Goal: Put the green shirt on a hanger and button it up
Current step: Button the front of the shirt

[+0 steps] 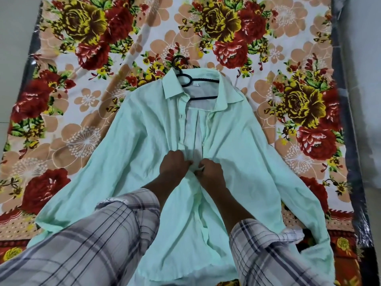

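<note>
The pale green shirt [134, 141] lies flat on the flowered blanket, collar far from me, sleeves spread out to both sides. A black hanger [203, 81] sits inside the collar, its hook poking out above. The front is open from the collar down to my hands and lies closed below them. My left hand [174, 165] pinches the left front edge at mid-chest. My right hand [210, 172] pinches the right front edge right beside it. The fingertips of both hands nearly touch, hiding the button between them.
A flowered blanket [86, 58] covers the bed under the shirt. Grey floor [14, 38] shows at far left and right. My checked sleeves cover the lower part of the view.
</note>
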